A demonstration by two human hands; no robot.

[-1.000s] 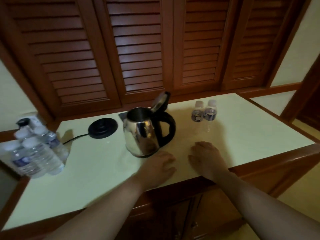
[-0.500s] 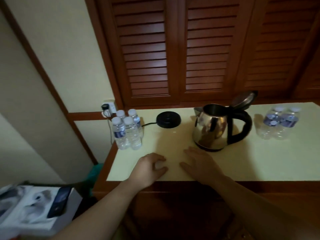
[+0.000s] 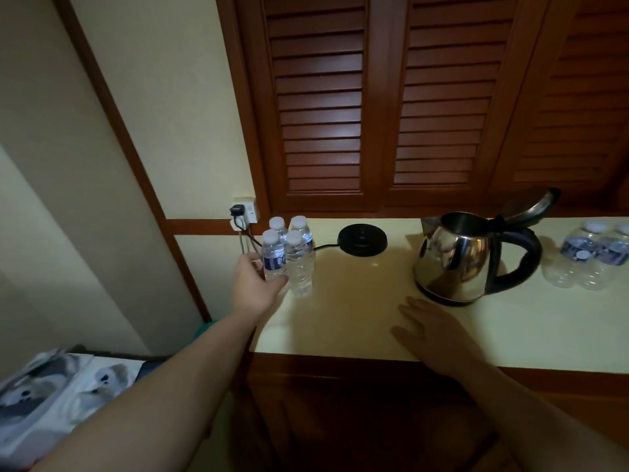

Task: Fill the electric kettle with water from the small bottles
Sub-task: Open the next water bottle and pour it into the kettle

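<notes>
A steel electric kettle with a black handle stands on the cream counter, off its base, its lid tipped open. Several small full water bottles stand clustered at the counter's left end. My left hand wraps its fingers and thumb around the front-left bottle, which still stands on the counter. My right hand lies flat on the counter just in front of the kettle, holding nothing. Two more bottles that look empty stand to the right of the kettle.
The kettle's black round base sits between the bottle cluster and the kettle, its cord running to a wall socket at the back left. Louvred wooden doors rise behind the counter. A printed white fabric lies low on the left.
My left hand left the counter's front edge and reached left to the bottle cluster, closing around the front-left bottle. The view swung further left. My right hand stayed flat near the kettle.
</notes>
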